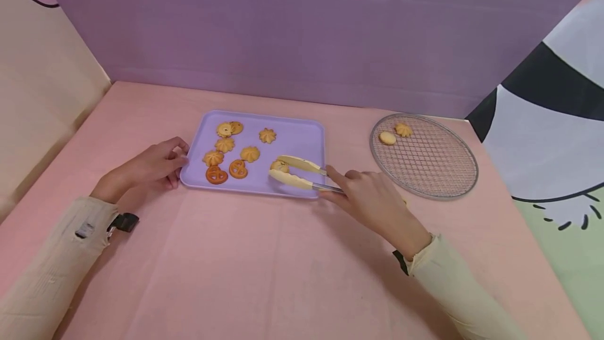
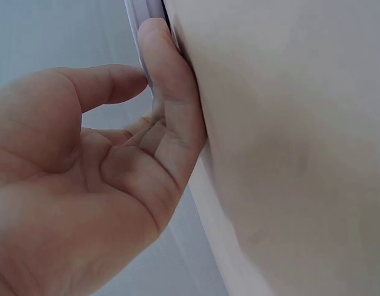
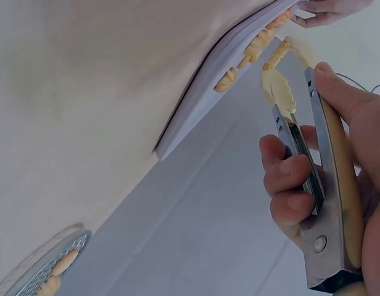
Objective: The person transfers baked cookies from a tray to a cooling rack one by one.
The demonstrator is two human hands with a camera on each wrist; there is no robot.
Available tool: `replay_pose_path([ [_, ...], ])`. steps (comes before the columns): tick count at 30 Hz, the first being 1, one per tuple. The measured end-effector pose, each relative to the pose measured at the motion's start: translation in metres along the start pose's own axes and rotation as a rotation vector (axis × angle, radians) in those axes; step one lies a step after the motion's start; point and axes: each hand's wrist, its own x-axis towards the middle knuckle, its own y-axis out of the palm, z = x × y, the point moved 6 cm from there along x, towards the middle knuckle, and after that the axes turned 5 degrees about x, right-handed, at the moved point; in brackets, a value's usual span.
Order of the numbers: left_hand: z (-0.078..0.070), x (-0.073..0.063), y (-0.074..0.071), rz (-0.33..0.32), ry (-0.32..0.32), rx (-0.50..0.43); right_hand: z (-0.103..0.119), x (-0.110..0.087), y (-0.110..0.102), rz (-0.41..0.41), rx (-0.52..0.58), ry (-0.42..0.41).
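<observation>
My right hand (image 1: 370, 201) grips a pair of tongs (image 3: 329, 185) with metal arms and pale yellow tips. The tips reach over the right part of a lilac tray (image 1: 302, 143), one on each side of a round cookie (image 1: 279, 166); whether they squeeze it I cannot tell. At the tray's left edge, my left hand (image 1: 151, 164) holds the rim between thumb and bent fingers, also seen in the left wrist view. Flower-shaped cookies (image 1: 250, 153), a pretzel-shaped cookie (image 1: 216, 174) and several others lie on the tray's left and middle.
A round wire rack (image 1: 439, 161) lies to the right of the tray, bearing an oval cookie (image 1: 388, 138) and a flower-shaped cookie (image 1: 403, 129). A pink cloth (image 1: 226, 266) covers the table. A purple wall (image 1: 302, 30) rises behind it.
</observation>
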Motion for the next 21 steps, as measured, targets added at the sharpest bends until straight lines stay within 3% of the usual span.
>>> replay_pose_path([
  [10, -0.001, -0.001, 0.0, -0.001, 0.0, -0.019, -0.012, -0.016, -0.01, -0.033, 0.026, 0.028],
  [21, -0.001, -0.001, 0.0, -0.011, 0.024, -0.008, -0.026, -0.032, -0.028, -0.174, 0.009, 0.0],
])
